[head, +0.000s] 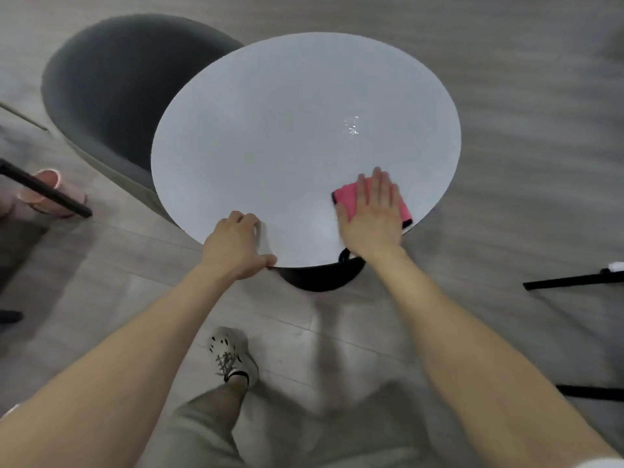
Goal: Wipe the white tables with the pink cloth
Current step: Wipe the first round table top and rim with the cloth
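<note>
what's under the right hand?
The pink cloth, pressed flat on the white table by the right hand. Its middle is covered; only edges show.

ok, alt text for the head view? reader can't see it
Seen from above, a person's right hand presses a pink cloth flat on the near right part of a round white table, while the left hand grips the table's near edge. A dark grey chair stands at its far left side.
</note>
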The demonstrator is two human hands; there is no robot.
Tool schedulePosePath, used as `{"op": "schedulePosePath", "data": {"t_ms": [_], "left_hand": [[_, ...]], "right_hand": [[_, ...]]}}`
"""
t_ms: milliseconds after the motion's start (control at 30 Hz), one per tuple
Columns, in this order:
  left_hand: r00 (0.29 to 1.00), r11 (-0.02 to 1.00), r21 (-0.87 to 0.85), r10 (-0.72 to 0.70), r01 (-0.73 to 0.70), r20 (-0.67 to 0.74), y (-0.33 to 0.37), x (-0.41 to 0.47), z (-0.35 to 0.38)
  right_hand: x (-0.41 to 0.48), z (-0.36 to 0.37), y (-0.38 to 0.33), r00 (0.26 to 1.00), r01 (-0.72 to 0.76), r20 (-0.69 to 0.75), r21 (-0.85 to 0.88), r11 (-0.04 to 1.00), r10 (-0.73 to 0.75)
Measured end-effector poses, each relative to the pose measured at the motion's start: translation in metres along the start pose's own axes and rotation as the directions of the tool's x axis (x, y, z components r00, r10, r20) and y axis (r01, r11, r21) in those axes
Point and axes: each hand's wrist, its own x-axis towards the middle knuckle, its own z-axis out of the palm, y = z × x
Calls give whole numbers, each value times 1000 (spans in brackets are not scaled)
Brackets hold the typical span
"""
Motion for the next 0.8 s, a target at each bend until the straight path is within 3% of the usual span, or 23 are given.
{"op": "schedulePosePath", "data": {"t_ms": [33,100,167,233,333,400,433,467,533,600,667,733,800], "left_hand": [[1000,1000,-5,-1,1,-5,-1,-2,0],[1000,1000,-28,10,-10,-12,-2,-5,0],[1000,999,-41,14,-15,-11,-2,-6,-2],[1000,999,-32,5,-5,-9,-2,-7,-5],[1000,999,-36,10,-11,-21,0,-10,-6],[999,998,-56,12,-14,-36,0,-11,-5],[999,998,-57,16,-19,-39,-1,-11,-5],[999,998,-53,24,-26,-38,-1,-11,-5],[999,999,-25,38,-39,-38,-1,-11,-7],[998,998,16,63,-63,-10,-2,-7,-12],[995,994,41,97,-98,24,-4,3,-21],[989,986,85,135,-140,64,-7,17,-33],[984,982,93,158,-166,83,-12,34,-46]], "right_hand": [[-14,6,-33,985,170,35,12,985,-171],[-41,11,-76,880,451,146,41,891,-452],[-41,6,-64,803,569,178,60,820,-570],[-21,0,-14,841,528,112,45,848,-529],[23,-19,81,990,135,49,-27,990,-134],[35,-25,92,992,-119,30,-10,993,119],[32,-20,72,987,-163,12,-2,987,163],[24,-10,43,992,-126,-11,-6,992,125],[-4,8,-22,987,162,22,-6,987,-162],[-34,13,-62,883,458,110,18,889,-457],[-37,7,-53,820,557,126,43,829,-558],[-21,1,-15,883,457,110,22,889,-456],[4,-9,37,990,142,25,-19,990,-142]]}}
